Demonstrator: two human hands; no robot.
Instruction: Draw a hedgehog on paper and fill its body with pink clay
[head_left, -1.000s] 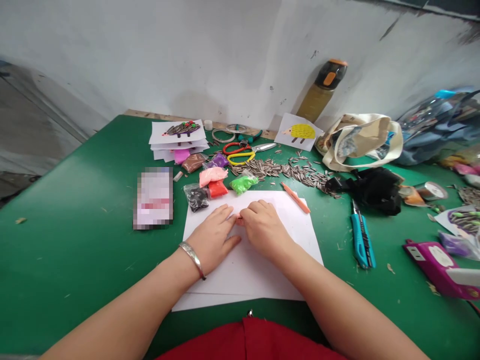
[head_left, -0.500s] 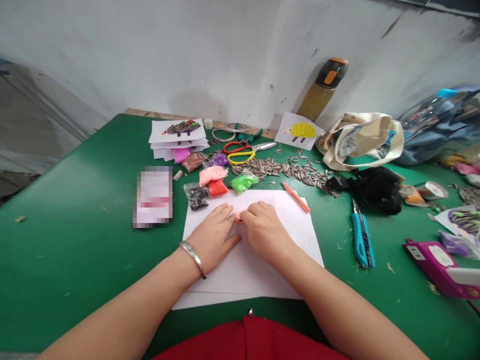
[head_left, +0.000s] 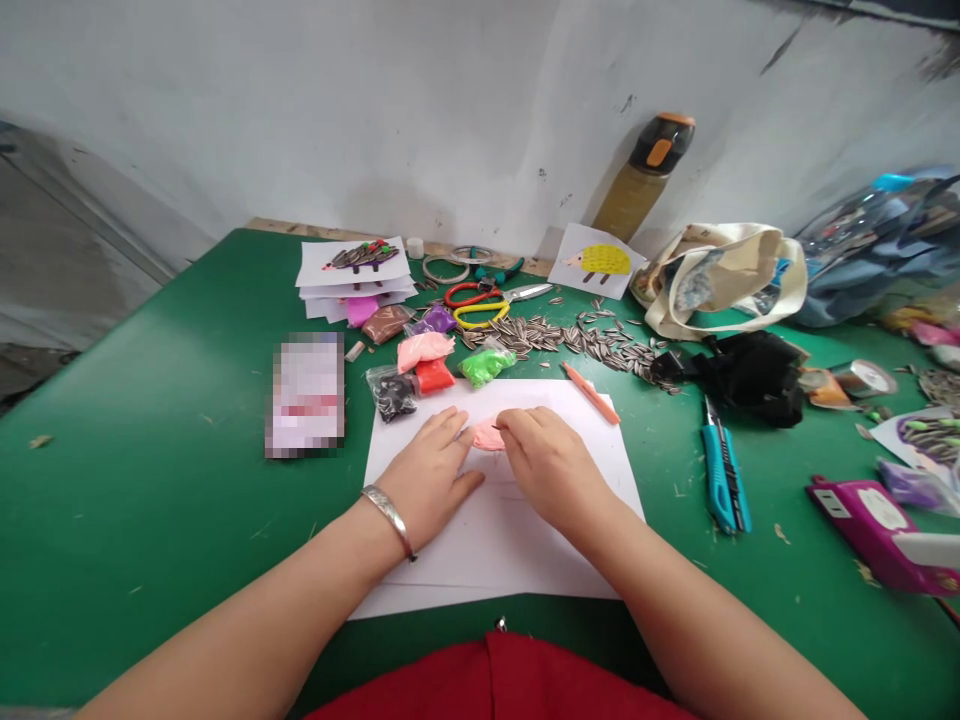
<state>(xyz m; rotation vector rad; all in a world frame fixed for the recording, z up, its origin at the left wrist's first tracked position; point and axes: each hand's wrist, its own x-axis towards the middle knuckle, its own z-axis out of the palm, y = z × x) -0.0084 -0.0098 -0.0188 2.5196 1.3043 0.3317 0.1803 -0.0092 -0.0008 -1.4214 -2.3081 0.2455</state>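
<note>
White paper sheets (head_left: 450, 555) lie before me with a flattened patch of pink clay (head_left: 489, 435) on the top one. My left hand (head_left: 429, 470) rests flat on the paper, fingers stretched out, its fingertips at the patch's left edge. Over the patch's right side, my right hand (head_left: 551, 465) is closed in a pinch. A small, thin dark thing (head_left: 498, 427) sticks out from its fingertips above the clay; its kind is too small to tell. An orange pen-like stick (head_left: 591, 393) lies on the sheet's upper right corner.
Bags of coloured clay (head_left: 426, 352) sit behind the paper, beside scattered sunflower seeds (head_left: 529, 338) and scissors (head_left: 484, 312). A teal utility knife (head_left: 724, 475) lies to the right. Hedgehog pictures (head_left: 600, 262), a bottle (head_left: 651, 170) and a cloth bag (head_left: 720, 285) line the back.
My right hand has shifted slightly right, uncovering more of the pink clay, and a thin dark thing now shows at its fingertips. My left hand stays almost in place.
</note>
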